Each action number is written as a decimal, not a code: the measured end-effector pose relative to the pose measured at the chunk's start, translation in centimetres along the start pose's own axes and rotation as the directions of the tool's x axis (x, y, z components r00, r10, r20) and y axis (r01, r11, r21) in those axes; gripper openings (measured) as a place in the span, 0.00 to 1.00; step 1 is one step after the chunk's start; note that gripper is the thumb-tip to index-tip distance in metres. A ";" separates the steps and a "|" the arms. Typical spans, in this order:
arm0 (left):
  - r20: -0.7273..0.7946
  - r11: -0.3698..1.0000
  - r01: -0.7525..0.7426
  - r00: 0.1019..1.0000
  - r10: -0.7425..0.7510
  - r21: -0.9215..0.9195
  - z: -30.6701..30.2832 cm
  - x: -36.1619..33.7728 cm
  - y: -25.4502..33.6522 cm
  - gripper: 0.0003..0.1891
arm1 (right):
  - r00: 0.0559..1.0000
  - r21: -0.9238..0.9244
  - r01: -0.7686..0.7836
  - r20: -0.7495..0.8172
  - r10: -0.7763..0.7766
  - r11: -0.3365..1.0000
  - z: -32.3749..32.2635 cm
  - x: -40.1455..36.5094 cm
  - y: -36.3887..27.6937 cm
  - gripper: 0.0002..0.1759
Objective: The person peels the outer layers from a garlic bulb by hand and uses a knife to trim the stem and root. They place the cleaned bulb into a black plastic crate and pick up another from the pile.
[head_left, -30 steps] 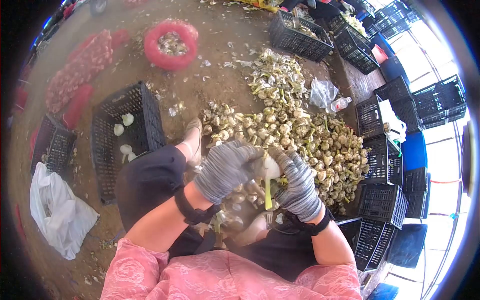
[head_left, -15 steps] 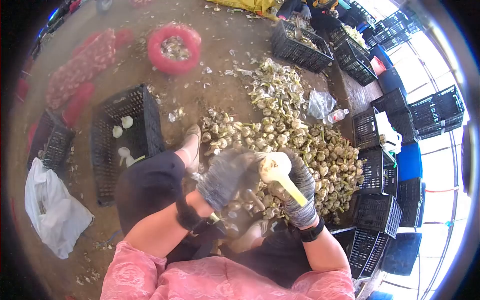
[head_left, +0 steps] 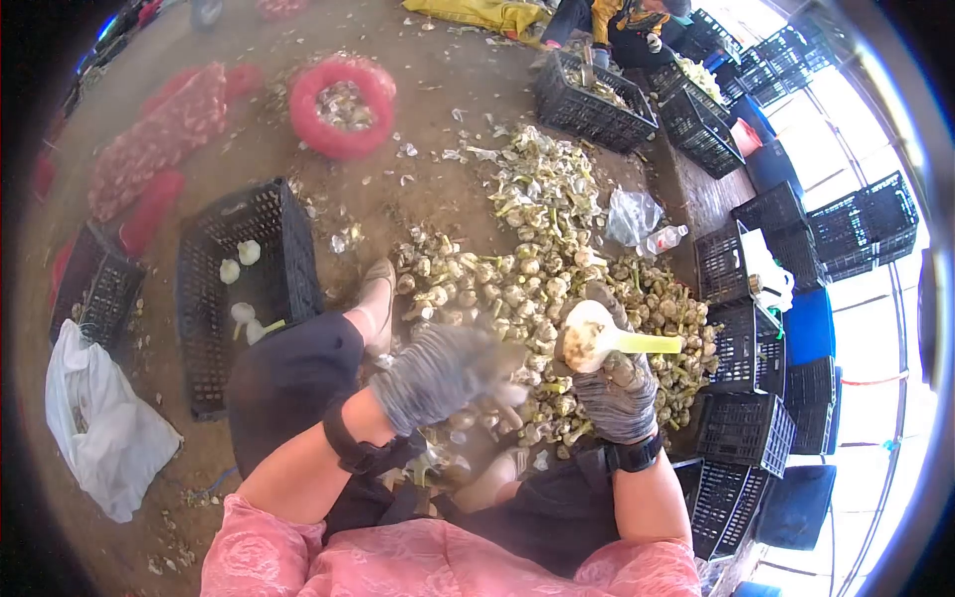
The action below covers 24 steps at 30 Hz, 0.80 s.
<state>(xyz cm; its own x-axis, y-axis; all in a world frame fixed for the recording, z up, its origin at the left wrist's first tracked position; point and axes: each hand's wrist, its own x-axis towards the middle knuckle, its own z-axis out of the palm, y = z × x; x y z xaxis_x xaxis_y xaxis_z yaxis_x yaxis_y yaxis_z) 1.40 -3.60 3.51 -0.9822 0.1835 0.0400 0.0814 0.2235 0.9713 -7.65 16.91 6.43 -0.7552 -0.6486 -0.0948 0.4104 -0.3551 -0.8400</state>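
My right hand [head_left: 619, 393], in a grey glove, is closed round a garlic bulb [head_left: 587, 336] with a pale green stem pointing right. The bulb is white with a brown patch on its left side. My left hand [head_left: 443, 373], also gloved, is to the left of the bulb and apart from it; its fingers are smeared by motion, so what they hold cannot be made out. Beneath and beyond both hands spreads a heap of untrimmed garlic [head_left: 676, 308]. Several peeled bulbs [head_left: 249, 253] lie in a black crate [head_left: 194, 328] at my left.
Peelings [head_left: 542, 179] lie behind the heap, near a plastic bag [head_left: 632, 217] and a bottle [head_left: 665, 239]. A red net sack [head_left: 343, 144] stands further back. Black crates [head_left: 746, 428] line the right side. Another person [head_left: 622, 20] works at the top beside a crate [head_left: 597, 119].
My right hand has moved right with the bulb, whose stem has swung from down-right to level. My left hand has moved apart from it. The other person has come further into view.
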 end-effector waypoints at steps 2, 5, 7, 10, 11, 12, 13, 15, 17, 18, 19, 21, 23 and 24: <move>0.015 0.997 0.030 0.999 -0.031 0.069 0.8 0.3 -1.1 0.21 | 0.998 0.002 -0.061 0.013 0.061 0.998 -0.7 0.1 -0.2 0.38; 0.013 0.970 0.203 0.978 -0.207 0.132 1.5 0.5 -0.5 0.30 | 0.985 -0.184 -0.129 0.090 0.147 0.974 -0.7 0.6 -0.7 0.40; -0.011 0.969 0.173 0.984 -0.177 -0.176 2.3 0.7 -0.8 0.39 | 0.972 -0.231 -0.162 0.129 0.196 0.959 -0.7 0.6 -0.9 0.39; -0.025 0.987 -0.075 0.997 0.072 -0.141 3.5 1.0 -1.3 0.53 | 0.928 -0.316 -0.245 0.197 0.316 0.917 -1.2 0.8 -0.3 0.32; -0.026 0.962 -0.052 0.999 0.046 -0.270 4.4 1.0 -1.8 0.50 | 0.939 -0.424 -0.224 0.147 0.310 0.877 -1.1 0.6 -0.4 0.30; -0.013 0.861 -0.032 0.999 0.029 -0.507 4.5 1.2 -1.8 0.48 | 0.949 -0.529 -0.203 0.100 0.298 0.824 -0.8 0.6 -0.6 0.28; -0.001 0.690 -0.009 1.000 0.012 -0.724 4.6 1.4 -1.7 0.47 | 0.976 -0.535 -0.129 0.081 0.203 0.835 -0.3 0.9 -0.2 0.27; -0.103 0.659 -0.018 0.991 -0.091 -0.752 4.7 1.5 -1.8 0.43 | 0.991 -0.529 -0.132 -0.087 0.101 0.838 1.7 1.4 0.3 0.23; -0.186 0.667 -0.025 0.967 -0.172 -0.745 4.9 1.5 -1.6 0.39 | 0.991 -0.616 -0.097 -0.129 0.022 0.782 1.7 1.4 1.2 0.19; -0.226 0.671 -0.027 0.951 -0.211 -0.741 5.0 1.5 -1.4 0.37 | 0.984 -0.697 -0.071 -0.165 -0.063 0.714 1.6 1.4 1.7 0.15; -0.308 0.709 -0.092 0.934 -0.183 -0.700 5.2 1.6 -1.3 0.37 | 0.973 -0.684 -0.030 -0.188 -0.136 0.729 1.8 1.3 2.1 0.15; -0.386 0.742 -0.155 0.910 -0.149 -0.652 5.5 1.6 -1.6 0.37 | 0.977 -0.611 -0.039 -0.189 -0.098 0.791 3.3 1.0 2.1 0.15; -0.378 0.567 -0.268 0.922 -0.085 -0.779 5.8 1.7 -2.3 0.37 | 0.975 -0.638 -0.069 -0.207 -0.085 0.767 4.0 0.9 2.6 0.16; -0.377 0.500 -0.298 0.924 -0.062 -0.813 5.8 1.7 -2.5 0.38 | 0.974 -0.638 -0.068 -0.208 -0.086 0.767 3.9 1.0 2.7 0.16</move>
<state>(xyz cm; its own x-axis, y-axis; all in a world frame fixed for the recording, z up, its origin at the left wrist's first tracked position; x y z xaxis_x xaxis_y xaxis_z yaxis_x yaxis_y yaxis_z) 0.54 1.66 -0.22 -0.9766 -0.2048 0.0649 0.1955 -0.7217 0.6640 -5.28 12.66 6.16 -0.8774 -0.4615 -0.1311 0.0405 0.2009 -0.9788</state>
